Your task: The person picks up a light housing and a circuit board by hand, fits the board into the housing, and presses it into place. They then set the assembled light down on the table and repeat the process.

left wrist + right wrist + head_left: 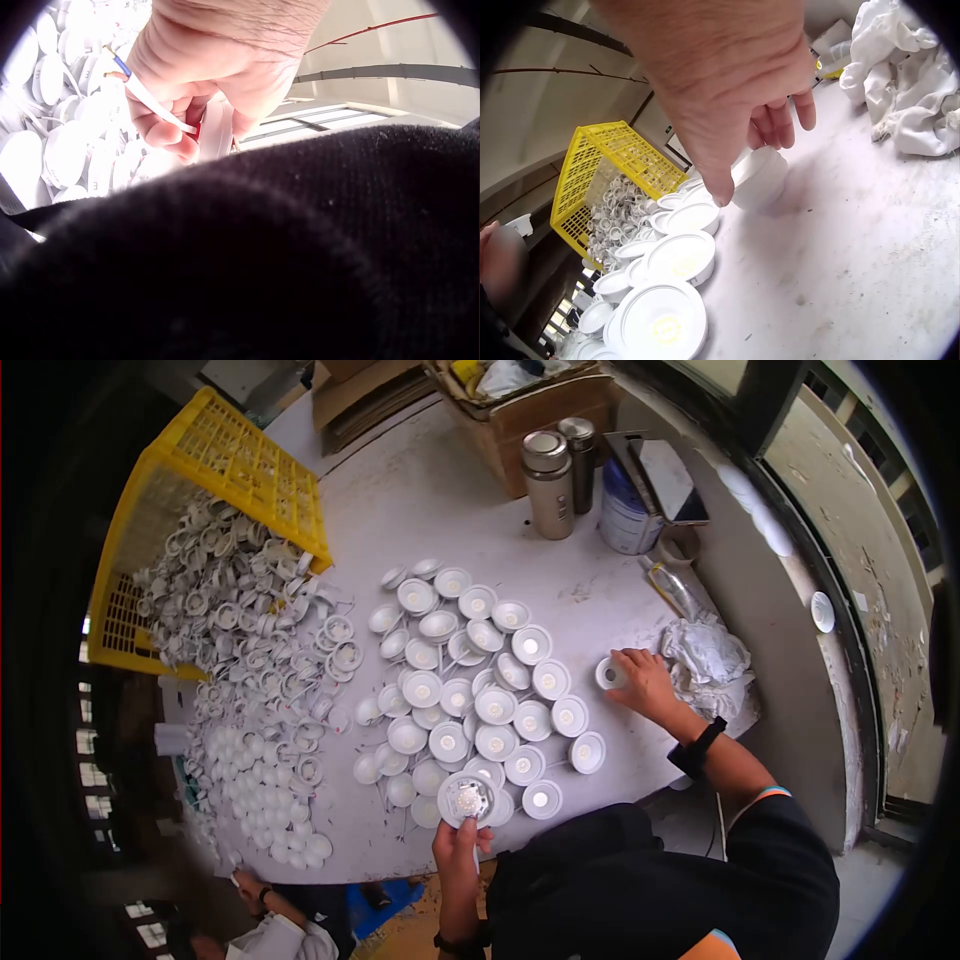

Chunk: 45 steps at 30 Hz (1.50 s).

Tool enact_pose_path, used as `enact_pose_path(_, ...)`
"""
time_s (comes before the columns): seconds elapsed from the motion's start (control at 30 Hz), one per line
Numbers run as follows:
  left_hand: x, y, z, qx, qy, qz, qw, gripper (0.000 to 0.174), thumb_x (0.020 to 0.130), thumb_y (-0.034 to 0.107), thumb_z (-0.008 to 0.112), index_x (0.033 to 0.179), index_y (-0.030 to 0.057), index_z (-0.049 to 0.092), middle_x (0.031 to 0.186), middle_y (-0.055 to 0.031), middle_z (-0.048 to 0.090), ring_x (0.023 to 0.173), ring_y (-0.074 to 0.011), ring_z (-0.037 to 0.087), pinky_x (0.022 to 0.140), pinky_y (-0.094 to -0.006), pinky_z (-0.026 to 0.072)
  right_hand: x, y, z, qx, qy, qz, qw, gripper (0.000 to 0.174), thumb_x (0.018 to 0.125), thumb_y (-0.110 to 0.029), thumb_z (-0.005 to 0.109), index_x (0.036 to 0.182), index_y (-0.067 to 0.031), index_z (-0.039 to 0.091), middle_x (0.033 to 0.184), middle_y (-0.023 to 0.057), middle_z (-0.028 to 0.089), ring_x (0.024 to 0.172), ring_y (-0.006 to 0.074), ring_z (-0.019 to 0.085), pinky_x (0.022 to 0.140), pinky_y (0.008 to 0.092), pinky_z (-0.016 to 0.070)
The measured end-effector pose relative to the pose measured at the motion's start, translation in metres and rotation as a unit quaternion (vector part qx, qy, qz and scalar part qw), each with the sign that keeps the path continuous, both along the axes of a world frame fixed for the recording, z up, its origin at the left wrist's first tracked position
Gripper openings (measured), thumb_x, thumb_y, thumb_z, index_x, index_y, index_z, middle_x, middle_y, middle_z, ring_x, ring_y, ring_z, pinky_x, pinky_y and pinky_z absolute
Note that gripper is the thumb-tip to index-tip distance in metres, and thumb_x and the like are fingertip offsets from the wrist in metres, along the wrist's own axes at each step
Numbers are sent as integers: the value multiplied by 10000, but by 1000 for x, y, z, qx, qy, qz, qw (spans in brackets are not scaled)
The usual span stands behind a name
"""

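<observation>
My left hand holds an LED downlight by its rim at the table's front edge, its round chip board facing up. In the left wrist view, a white cable with bared blue and brown wire ends hangs from that lamp beside the fingers. Farther right, my right hand grips a short white cylinder with a dark round centre. The right wrist view shows the thumb on the near side of this cylinder, which is low over the tabletop. Between the hands lie many white downlights in rows.
A tipped yellow crate spills white lamp rings at the left, with white domed pieces in front. Crumpled white cloth lies right of my right hand. Two flasks and a tub stand behind. Another person's hand shows lower left.
</observation>
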State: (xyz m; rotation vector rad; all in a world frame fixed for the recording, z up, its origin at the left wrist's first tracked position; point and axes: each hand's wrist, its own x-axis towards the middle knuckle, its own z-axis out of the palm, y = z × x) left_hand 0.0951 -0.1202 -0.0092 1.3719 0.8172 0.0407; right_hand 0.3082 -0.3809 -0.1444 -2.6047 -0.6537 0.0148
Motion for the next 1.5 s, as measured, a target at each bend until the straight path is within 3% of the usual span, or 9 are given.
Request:
enact_pose_path(0.1,-6,6,0,-21,-6,-5,1000,279,875,196,527,1045,-25,519,833,-60,583,652,-86,528,566,-215,408,0,-1,-8,8,-30,-1,1000,628,600,-221,749,1145,-16,513,1091,137,543,991,286,509,815,395,401)
enact_pose_path(0.23,-17,19,0,-33,-11,-19,999,262,894,255,492,1014,25,520,659,3,477,557,-47,387,506,-184,304,5,-6,-20,99,-27,-17,995,463,697,-107,672,1121,5,524,1033,189,556,953,347,532,838,413,420)
enact_pose_path(0.4,-32,46,1,-37,-53,-16,998,322,919,330,409,966,26,503,642,5,448,540,-47,336,486,-197,261,-8,5,-5,154,46,-118,980,361,766,-128,631,1090,12,552,972,143,574,876,242,551,775,345,430)
enact_pose_path(0.63,-49,86,-3,-38,-95,-91,991,331,927,322,382,1017,31,513,672,28,437,572,-39,328,501,-191,270,-110,152,168,241,86,177,950,507,682,-190,715,1137,-52,541,1034,127,563,967,283,516,837,366,387)
enact_pose_path(0.9,-75,104,-4,-7,-118,-92,989,423,934,402,350,1053,23,497,696,31,432,575,-36,347,485,-177,256,-152,233,176,155,80,332,927,655,692,-288,714,1236,-32,455,1114,143,493,970,297,492,830,383,378)
enact_pose_path(1.13,-100,117,-10,-79,-141,-97,982,368,926,288,402,1136,-3,477,811,-14,494,641,-46,397,559,-187,328,-171,245,170,277,150,295,902,587,740,-200,680,1245,-19,442,1139,168,492,929,303,513,769,365,441)
enact_pose_path(1.23,-98,113,-3,-76,-160,-49,983,349,913,275,425,1098,-12,496,847,-38,540,676,-84,464,592,-221,378,-178,249,171,250,321,231,884,425,785,-109,607,1190,-36,503,889,161,586,676,228,549,594,323,448)
enact_pose_path(1.4,-95,112,0,120,-135,-59,982,262,872,192,486,1016,-25,511,854,-128,595,773,-205,568,691,-329,448,-190,257,167,236,300,203,902,394,788,-96,591,1174,-58,520,864,155,582,623,211,534,570,317,436)
enact_pose_path(1.5,-91,116,-4,151,-98,-47,983,245,862,170,488,1012,-22,512,836,-179,595,759,-243,591,675,-344,453,-194,263,154,250,282,192,906,368,805,-80,594,1168,-78,533,849,91,556,628,112,525,526,258,426)
